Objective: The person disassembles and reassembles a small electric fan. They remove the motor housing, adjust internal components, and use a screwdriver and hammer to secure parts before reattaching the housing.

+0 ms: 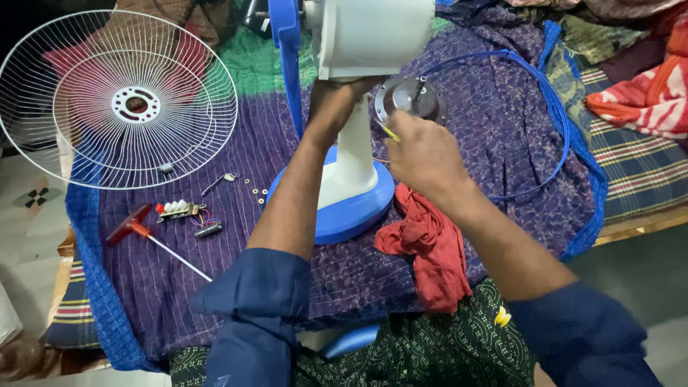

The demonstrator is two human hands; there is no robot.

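The round metal motor part (407, 100) with its short shaft is sitting in the middle of the scene, just right of the white fan column (351, 154) and under the white motor housing (373, 32). The right hand (423, 150) is resting against the lower edge of this metal part, and its fingers are closed together on a thin yellow piece (390, 133), maybe a wire or a small tool; I cannot tell which. The left hand (331, 100) is reaching up under the housing and seems to be gripping the top of the column, but its fingers are mostly hidden, so I cannot say how they are standing.

In my judgement, the person is working on the opened motor of a table fan, at the step of handling the wiring or a fastener at the motor plate. The next move is asking for a steady hold on the body and fine work with the fingertips at the plate.

The fan is standing on its blue round base (344, 215) on a purple cloth (236, 158) that covers the bed. A red rag (426, 244) is lying just right of the base. To the left, a red-handled screwdriver (154, 240), a small switch block (179, 208) and some washers (254, 190) are lying on the cloth. Far left, the white wire guard (115, 100) is lying flat. A blue ring (552, 107) is curving at the right.
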